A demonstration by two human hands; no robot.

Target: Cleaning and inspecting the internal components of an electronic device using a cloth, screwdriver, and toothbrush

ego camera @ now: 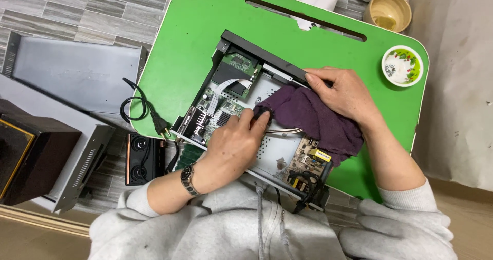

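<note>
both hands work inside an opened electronics chassis (280,152) lying on a green lap table (190,49). left hand (233,142) pinches one end of a purple cloth (321,119) over the circuit board (218,113); right hand (344,93) presses flat on the cloth's far side, fingertips at the chassis rim.

The scene is lit evenly and brightly from above. Soft shadows are cast beneath the hands (287,116). Mild glare is seen on the green desk (195,39). Focus is held sharp throughout; slight stretching is noticed at the edges.
</note>
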